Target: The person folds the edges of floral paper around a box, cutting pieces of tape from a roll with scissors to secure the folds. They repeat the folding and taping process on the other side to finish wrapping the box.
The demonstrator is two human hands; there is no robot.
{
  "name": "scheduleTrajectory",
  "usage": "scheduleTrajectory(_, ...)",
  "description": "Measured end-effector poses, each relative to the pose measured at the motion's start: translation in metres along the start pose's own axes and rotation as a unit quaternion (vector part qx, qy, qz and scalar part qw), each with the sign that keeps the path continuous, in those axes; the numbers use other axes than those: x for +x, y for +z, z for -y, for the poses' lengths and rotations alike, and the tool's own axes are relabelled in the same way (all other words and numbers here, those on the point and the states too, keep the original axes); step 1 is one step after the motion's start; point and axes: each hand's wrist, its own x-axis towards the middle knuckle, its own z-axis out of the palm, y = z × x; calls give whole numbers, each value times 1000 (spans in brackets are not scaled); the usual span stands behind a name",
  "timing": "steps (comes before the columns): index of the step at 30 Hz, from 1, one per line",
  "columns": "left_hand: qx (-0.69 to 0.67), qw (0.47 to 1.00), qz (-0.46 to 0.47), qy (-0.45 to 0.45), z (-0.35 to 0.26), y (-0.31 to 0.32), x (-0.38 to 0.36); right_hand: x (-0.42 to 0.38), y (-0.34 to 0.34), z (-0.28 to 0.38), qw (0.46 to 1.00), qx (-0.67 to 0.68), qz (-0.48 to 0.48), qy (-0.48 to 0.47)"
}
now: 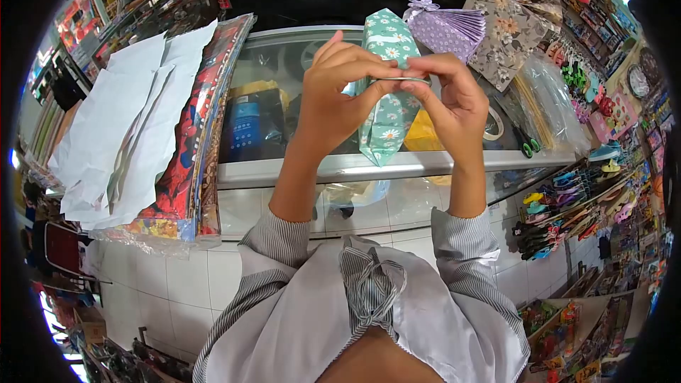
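Note:
My left hand point(335, 89) and my right hand point(454, 92) meet above the glass counter, thumbs below and fingertips on top. Pinched between them is a thin strip point(399, 79), seen nearly edge-on with a pale edge; I cannot tell its material. Both hands are closed on its ends. Directly beneath lies a package wrapped in green daisy-print paper point(389, 131), its middle partly hidden by my fingers. Its near end comes to a folded point over the counter's metal edge. Beyond my right hand rests a purple patterned package point(454, 32) with a pleated fan and a small bow.
White paper sheets point(117, 117) lie on wrapping paper point(186, 163) at left. A brown floral package point(507, 42) sits at back right. Near the right edge are a tape roll point(494, 125), green-handled scissors point(530, 147), thin sticks point(535, 103) and clear plastic point(560, 99).

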Motion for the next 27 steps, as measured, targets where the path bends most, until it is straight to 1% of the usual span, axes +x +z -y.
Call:
scheduleTrajectory(2,7,1000,24,19,4,-4,4,4,-1,5,999,-40,-18,15)
scheduleTrajectory(4,-5,998,45,40,12,-6,6,1,-10,-6,999,-37,32,0)
scheduleTrajectory(5,-12,998,47,31,11,-7,6,-2,-12,-11,998,-35,56,-8)
scheduleTrajectory(8,-31,998,49,7,4,-10,8,-9,-8,-16,998,-64,4,-19)
scheduleTrajectory(10,-41,998,45,0,0,-10,9,-10,-2,-15,998,-60,-20,-18)
scheduleTrajectory(13,-107,978,178,-27,16,-11,3,-13,0,-15,997,-70,-26,-7)
scheduleTrajectory(16,-119,973,196,-27,25,-10,0,-14,2,-14,996,-78,-40,-3)
scheduleTrajectory(19,-101,977,187,-20,20,-3,0,-20,2,-14,994,-88,-73,2)
scheduleTrajectory(20,-98,978,177,-52,17,-3,-2,-23,0,-15,992,-92,-86,3)
scheduleTrajectory(22,-90,977,158,-112,6,-3,-11,-34,-4,-21,985,-43,-159,44)
scheduleTrajectory(23,-74,972,179,-132,2,-6,-18,-40,-7,-23,978,-19,-196,63)
scheduleTrajectory(24,-58,967,199,-150,0,-11,-27,-47,-13,-20,977,-49,-189,79)
scheduleTrajectory(25,-41,960,220,-167,-1,-12,-35,-54,-14,-19,973,-58,-204,89)
scheduleTrajectory(27,-77,953,192,-220,3,-2,-50,-70,-17,-14,963,-75,-233,114)
